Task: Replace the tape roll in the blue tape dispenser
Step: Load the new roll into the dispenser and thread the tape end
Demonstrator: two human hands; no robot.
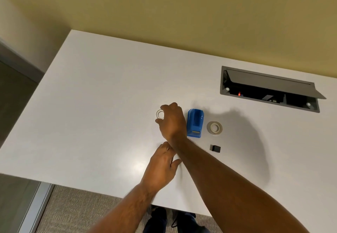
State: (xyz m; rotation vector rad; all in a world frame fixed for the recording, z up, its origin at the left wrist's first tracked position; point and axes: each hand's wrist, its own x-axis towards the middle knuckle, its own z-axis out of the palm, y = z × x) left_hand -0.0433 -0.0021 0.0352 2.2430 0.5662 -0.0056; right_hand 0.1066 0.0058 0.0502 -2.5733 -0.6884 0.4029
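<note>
The blue tape dispenser [195, 123] stands on the white table [102, 116] with its roll bay showing no roll. Just left of it, my right hand [172, 121] reaches across and its fingertips hold a thin, nearly bare tape ring [160, 114] at the table surface. A fuller tape roll [214, 127] lies flat to the right of the dispenser. A small black core piece [215, 148] sits in front of that roll. My left hand [161, 167] hovers low over the table nearer to me, fingers loosely curled, holding nothing.
An open grey cable hatch [269, 88] is set into the table at the back right, its lid tilted up. The table's near edge [109, 190] runs close to my body, with carpet below. A yellow wall rises behind the table.
</note>
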